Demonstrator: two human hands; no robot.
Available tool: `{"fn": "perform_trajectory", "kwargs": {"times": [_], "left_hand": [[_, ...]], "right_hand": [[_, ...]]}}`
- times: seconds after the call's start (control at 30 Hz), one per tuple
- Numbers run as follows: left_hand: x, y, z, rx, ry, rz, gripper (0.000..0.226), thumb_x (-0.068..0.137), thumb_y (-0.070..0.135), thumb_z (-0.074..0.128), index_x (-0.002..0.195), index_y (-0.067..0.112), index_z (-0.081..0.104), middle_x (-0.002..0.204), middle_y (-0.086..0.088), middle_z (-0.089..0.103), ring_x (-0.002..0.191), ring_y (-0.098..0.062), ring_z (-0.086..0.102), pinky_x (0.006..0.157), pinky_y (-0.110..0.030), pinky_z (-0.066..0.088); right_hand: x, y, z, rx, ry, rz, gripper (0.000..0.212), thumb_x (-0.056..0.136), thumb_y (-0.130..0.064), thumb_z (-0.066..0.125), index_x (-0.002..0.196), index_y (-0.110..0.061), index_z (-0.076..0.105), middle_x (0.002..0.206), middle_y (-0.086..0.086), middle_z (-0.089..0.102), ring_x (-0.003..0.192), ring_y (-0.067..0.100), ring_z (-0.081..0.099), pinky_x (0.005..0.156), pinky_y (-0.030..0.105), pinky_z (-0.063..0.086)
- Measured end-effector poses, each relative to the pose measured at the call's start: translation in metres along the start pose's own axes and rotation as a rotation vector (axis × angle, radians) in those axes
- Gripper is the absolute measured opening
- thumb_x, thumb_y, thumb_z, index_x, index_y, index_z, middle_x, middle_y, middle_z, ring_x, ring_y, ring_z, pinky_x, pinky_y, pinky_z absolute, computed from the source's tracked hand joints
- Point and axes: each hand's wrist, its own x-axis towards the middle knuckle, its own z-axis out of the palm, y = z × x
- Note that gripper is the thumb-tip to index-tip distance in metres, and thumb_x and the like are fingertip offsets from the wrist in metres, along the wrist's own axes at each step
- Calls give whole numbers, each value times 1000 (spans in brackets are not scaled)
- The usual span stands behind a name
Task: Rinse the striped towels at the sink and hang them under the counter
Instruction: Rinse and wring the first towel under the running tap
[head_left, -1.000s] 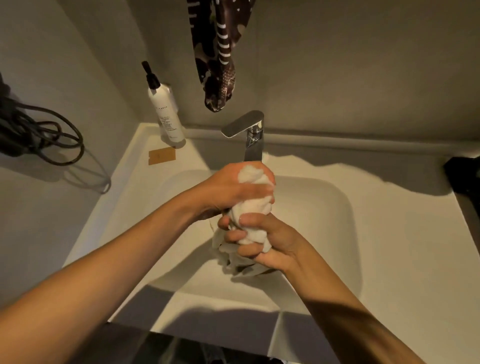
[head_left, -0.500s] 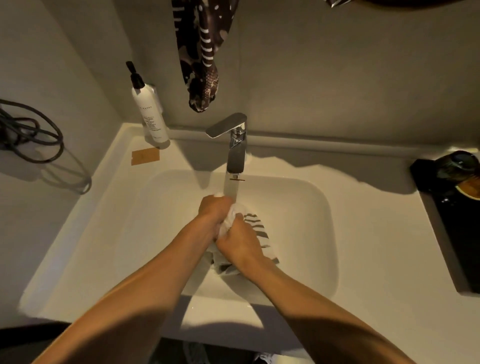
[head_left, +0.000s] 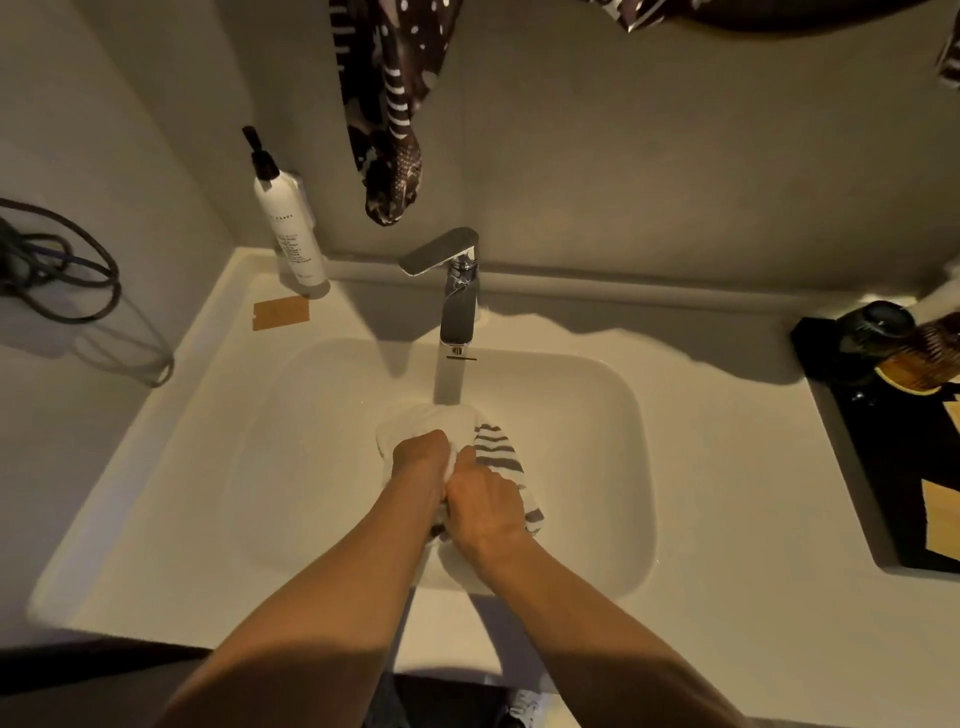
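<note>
Rinse step: left hand (head_left: 422, 460) & right hand (head_left: 485, 501) both clenched tight on the striped towel (head_left: 496, 449), bunched low in the sink (head_left: 597, 415) under the tap (head_left: 457, 296) stream. Next, prob.: wring it, then hang under counter.

Glossy metal faucet (head_left: 457, 291), cloth towel (head_left: 493, 447)

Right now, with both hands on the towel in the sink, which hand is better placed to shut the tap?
Probably the left hand. It sits nearly straight below the tap, whose lever points left. The right hand lies nearer the person, gripping the towel.
</note>
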Motion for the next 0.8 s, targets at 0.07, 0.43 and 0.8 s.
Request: {"fn": "perform_trajectory", "kwargs": {"times": [0.07, 0.43, 0.8], "left_hand": [[-21, 8, -7, -226, -31, 30, 30, 102, 14, 50, 119, -7, 63, 117, -21, 65, 91, -31, 64, 86, -33, 54], [-136, 26, -52, -277, -299, 408, 42, 96, 41, 62, 114, 5, 74, 106, -17, 78, 99, -31, 75, 94, -44, 59], [-167, 80, -49, 157, -342, 687, 53, 73, 30, 73, 120, 18, 50, 103, -8, 64, 88, -24, 67, 74, -38, 57]], "right_hand": [[-7, 0, -12, 24, 37, -20, 56, 87, -21, 73, 130, -6, 41, 112, 15, 67, 97, 32, 68, 77, 39, 52], [-50, 27, -107, 994, -91, -112, 57, 81, -46, 76, 122, -23, 44, 114, 0, 63, 97, 15, 67, 74, 28, 58], [-59, 27, -135, 1786, -867, -83, 25, 85, -3, 71, 108, -3, 61, 89, 13, 62, 55, 13, 53, 38, 15, 28]]}}
